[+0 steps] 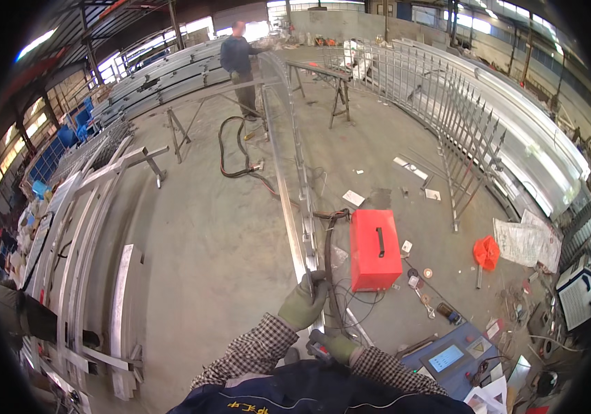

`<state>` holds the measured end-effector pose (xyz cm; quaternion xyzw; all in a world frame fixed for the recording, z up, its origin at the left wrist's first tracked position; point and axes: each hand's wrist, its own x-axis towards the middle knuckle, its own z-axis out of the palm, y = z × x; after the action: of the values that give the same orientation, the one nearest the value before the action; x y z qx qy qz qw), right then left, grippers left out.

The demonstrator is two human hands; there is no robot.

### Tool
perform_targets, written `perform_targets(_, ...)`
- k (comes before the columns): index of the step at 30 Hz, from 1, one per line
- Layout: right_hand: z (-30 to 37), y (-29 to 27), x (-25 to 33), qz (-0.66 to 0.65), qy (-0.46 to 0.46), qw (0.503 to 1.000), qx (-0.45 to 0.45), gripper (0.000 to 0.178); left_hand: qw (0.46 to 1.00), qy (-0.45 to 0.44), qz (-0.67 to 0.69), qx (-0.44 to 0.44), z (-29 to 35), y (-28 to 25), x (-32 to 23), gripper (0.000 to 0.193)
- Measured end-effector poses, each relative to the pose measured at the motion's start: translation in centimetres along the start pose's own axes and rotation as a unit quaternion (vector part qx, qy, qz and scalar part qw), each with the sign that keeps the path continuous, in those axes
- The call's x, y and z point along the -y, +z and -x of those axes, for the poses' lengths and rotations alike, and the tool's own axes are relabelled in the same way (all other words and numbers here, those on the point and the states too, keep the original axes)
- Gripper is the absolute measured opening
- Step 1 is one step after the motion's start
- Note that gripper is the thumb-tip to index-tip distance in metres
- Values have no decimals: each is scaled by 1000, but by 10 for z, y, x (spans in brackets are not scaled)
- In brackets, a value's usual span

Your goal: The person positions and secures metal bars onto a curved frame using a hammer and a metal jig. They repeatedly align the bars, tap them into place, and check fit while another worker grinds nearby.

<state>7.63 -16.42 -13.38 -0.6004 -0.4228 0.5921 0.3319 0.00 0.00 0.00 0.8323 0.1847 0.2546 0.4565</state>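
A long silvery metal bar [287,221] runs from close to my body toward the far end of the hall. Beside it lies a second rail with small fittings along its length [307,231]. My left hand [302,303], in a green-grey work glove, is closed around the near end of this metalwork, fingers wrapped over it. Just nearer to me and to the right, my right hand [340,347], gloved alike, is closed around a dark hand tool [319,341]. The tool is partly hidden by the glove, so its exact kind is unclear.
A red box with a black handle [373,252] stands right of the bar, cables beside it. A blue machine with a screen [447,357] sits lower right. Spiked fence panels [440,103] line the right; metal beams [123,283] lie left. A co-worker [240,65] stands far off.
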Motion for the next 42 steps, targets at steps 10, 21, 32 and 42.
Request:
perform_targets(10,29,8,57,-243,81,965,-59,54,998,-40,37,-42,-1,-3,-29,38)
perform_targets(21,30,11,64,-245,60,964,-82,53,997,-82,9,-11,0,-6,-30,42)
perform_targets(32,23,15,55,-240,33,966,-87,61,986,-120,108,-43,-2,0,-31,27)
perform_targets(42,7,20,33,-246,2,967,-64,58,989,-88,95,-69,0,4,-16,20)
